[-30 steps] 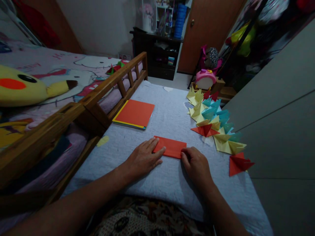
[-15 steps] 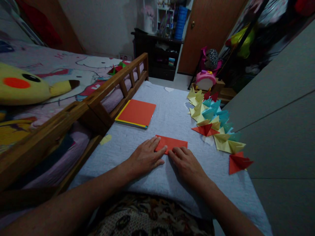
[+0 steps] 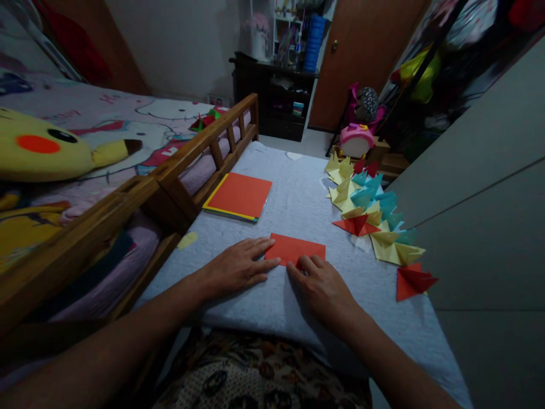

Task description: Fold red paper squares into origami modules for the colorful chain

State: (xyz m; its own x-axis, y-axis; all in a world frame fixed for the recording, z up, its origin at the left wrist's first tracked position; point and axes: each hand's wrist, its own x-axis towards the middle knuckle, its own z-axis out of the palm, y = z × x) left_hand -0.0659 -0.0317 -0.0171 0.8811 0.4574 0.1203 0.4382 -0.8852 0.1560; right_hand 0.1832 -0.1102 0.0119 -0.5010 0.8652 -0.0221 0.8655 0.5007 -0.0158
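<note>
Folded red paper [image 3: 296,245]: flat on cloth-covered table [image 3: 293,207], between both hands. Left hand [image 3: 238,264]: fingers straight, released, tips laid on paper's left end. Right hand [image 3: 321,281]: fingers bent onto near edge; whether pinching, cannot tell. Paper stack [image 3: 240,195]: orange-red sheet uppermost, yellow edge beneath. Folded paper figures [image 3: 385,245]: yellow, teal, red, grouped at right. Dark cabinet [image 3: 281,128]: small bluish stack [image 3: 297,108] on shelf inside. Railed bed [image 3: 87,105]: yellow plush toy [image 3: 38,162], lying within.
</note>
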